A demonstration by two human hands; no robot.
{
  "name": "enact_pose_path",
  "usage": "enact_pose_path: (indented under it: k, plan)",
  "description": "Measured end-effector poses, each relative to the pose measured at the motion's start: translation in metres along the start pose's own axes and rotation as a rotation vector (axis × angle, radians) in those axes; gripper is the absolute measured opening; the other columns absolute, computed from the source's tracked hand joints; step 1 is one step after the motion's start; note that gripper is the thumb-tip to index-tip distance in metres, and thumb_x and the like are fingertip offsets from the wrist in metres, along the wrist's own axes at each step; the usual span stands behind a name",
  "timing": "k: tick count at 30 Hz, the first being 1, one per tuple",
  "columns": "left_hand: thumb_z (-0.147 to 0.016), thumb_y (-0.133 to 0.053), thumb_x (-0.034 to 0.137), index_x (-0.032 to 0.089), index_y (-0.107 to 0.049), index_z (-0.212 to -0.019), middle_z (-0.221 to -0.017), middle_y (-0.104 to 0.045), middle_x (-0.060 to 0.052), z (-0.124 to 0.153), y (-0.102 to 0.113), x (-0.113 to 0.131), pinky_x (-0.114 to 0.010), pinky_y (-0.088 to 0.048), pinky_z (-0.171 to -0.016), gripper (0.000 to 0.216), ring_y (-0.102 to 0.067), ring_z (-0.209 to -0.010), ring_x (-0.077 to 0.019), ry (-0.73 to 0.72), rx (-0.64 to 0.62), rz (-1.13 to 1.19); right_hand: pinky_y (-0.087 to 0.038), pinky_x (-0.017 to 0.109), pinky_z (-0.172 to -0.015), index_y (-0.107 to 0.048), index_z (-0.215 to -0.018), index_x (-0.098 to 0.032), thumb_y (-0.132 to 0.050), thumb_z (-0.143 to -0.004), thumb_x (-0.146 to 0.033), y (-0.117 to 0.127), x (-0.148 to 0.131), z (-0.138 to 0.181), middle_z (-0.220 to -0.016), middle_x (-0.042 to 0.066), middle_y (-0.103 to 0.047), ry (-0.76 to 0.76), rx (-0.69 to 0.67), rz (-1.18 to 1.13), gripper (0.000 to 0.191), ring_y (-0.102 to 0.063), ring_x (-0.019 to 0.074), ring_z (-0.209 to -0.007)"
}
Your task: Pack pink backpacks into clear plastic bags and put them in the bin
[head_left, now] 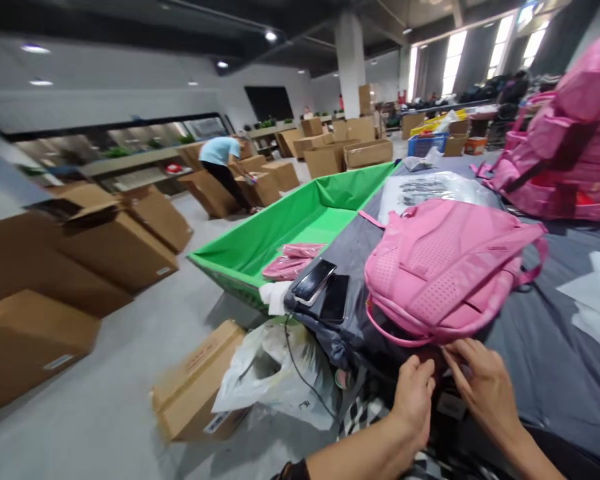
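Observation:
A pink backpack (443, 267) lies on the grey cloth-covered table (525, 347), straps facing up. Just below its near edge, my left hand (414, 393) is closed with fingers curled in. Close beside it on the right is my right hand (485, 383), its thumb and fingers pinched together near the backpack's lower edge. Something dark shows between the two hands, but I cannot make out what they grip. To the left of the backpack are two phones, a black phone (335, 298) and another phone (314, 280) on a pale item.
A green fabric bin (275, 233) with pink wrapped packs (293, 261) adjoins the table's left side. A white plastic bag (285, 373) and cardboard box (200, 383) are below. More pink backpacks (575, 147) are piled right. A person (223, 157) bends over boxes farther back.

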State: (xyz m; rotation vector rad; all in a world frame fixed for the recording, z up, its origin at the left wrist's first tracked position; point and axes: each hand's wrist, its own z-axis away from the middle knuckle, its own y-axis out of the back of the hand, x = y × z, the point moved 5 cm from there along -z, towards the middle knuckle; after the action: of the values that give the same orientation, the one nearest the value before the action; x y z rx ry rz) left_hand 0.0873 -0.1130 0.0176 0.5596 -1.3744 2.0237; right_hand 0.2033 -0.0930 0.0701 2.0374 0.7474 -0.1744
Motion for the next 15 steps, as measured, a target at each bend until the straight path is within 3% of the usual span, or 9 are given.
enact_pose_path:
  k: [3, 5, 7, 12, 15]
  plan:
    - [-0.051, -0.095, 0.043, 0.012, -0.076, -0.080, -0.085, -0.075, -0.010, -0.019, -0.016, -0.012, -0.041, -0.045, -0.103, 0.047, -0.069, -0.098, -0.0274, 0.090, -0.166, 0.146, -0.044, 0.029, -0.060, -0.064, -0.075, -0.022, -0.051, -0.093, -0.055, -0.011, 0.021, -0.002, -0.070, 0.003, -0.069, -0.328, -0.195, -0.346, 0.040, -0.060, 0.0177, -0.061]
    - [-0.046, -0.099, 0.041, 0.011, -0.077, -0.081, -0.086, -0.076, -0.011, -0.029, -0.018, -0.020, -0.043, -0.045, -0.106, 0.051, -0.070, -0.099, -0.0286, 0.108, -0.174, 0.192, -0.046, 0.029, -0.060, -0.064, -0.072, -0.021, -0.055, -0.088, -0.055, -0.017, 0.030, -0.002, -0.068, 0.003, -0.068, -0.433, -0.269, -0.472, 0.039, -0.059, 0.0181, -0.061]
    - [-0.047, -0.100, 0.038, 0.012, -0.077, -0.083, -0.091, -0.077, -0.011, -0.033, -0.012, -0.028, -0.042, -0.045, -0.110, 0.050, -0.070, -0.104, -0.0289, 0.115, -0.135, 0.177, -0.046, 0.029, -0.062, -0.065, -0.072, -0.020, -0.056, -0.086, -0.050, -0.019, 0.032, -0.001, -0.069, 0.003, -0.069, -0.468, -0.260, -0.495, 0.034, -0.060, 0.0188, -0.064]
    - [-0.071, -0.090, 0.025, 0.012, -0.076, -0.092, -0.103, -0.077, -0.011, -0.031, 0.016, -0.037, -0.040, -0.041, -0.117, 0.028, -0.067, -0.118, -0.0262, 0.154, -0.037, -0.016, -0.044, 0.027, -0.064, -0.064, -0.076, -0.020, -0.055, -0.085, -0.027, -0.016, 0.017, 0.010, -0.072, 0.001, -0.070, -0.532, -0.175, -0.396, 0.014, -0.060, 0.0159, -0.067]
    - [-0.083, -0.079, 0.022, 0.012, -0.074, -0.101, -0.102, -0.078, -0.011, -0.041, 0.027, -0.041, -0.042, -0.047, -0.113, 0.021, -0.069, -0.115, -0.0258, 0.253, -0.011, -0.122, -0.048, 0.027, -0.074, -0.067, -0.089, -0.021, -0.059, -0.086, -0.026, 0.008, 0.023, 0.019, -0.086, 0.001, -0.073, -0.499, -0.080, -0.400, 0.010, -0.063, 0.0158, -0.078]
